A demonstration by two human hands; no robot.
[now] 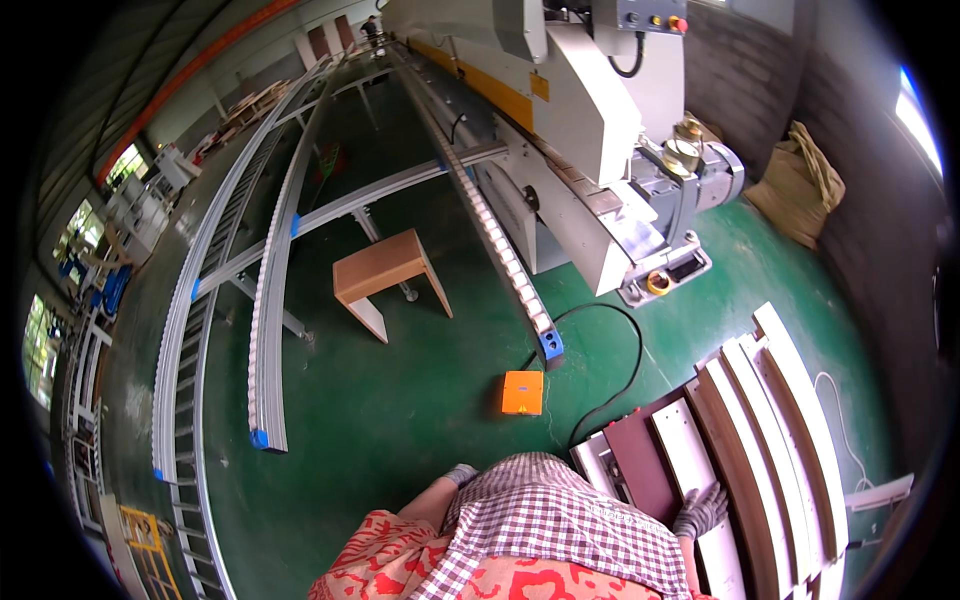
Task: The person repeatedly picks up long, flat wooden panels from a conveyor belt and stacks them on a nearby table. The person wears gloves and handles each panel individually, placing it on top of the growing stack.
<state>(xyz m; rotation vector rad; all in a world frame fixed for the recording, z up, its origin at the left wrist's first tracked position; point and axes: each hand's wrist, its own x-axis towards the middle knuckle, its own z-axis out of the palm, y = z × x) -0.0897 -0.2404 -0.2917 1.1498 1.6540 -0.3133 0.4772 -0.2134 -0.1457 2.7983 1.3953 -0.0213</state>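
My right hand (701, 512), in a grey striped glove, lies on a narrow white board (686, 447) at the lower right. Its fingers are stretched out and slightly apart over the board's edge. Beside that board is a dark maroon panel (643, 455), and further right stand several long white and brown boards (738, 440) side by side. My left hand (461, 474), gloved too, is close to the checked apron (560, 510) at my waist. The apron hides most of it, so its fingers do not show.
An orange box (522, 392) with a black cable sits on the green floor ahead. Roller rails (505, 255) run away along a large white machine (590, 110). A small wooden stool (380, 265) stands between rails; a sack (797, 190) leans at the right wall.
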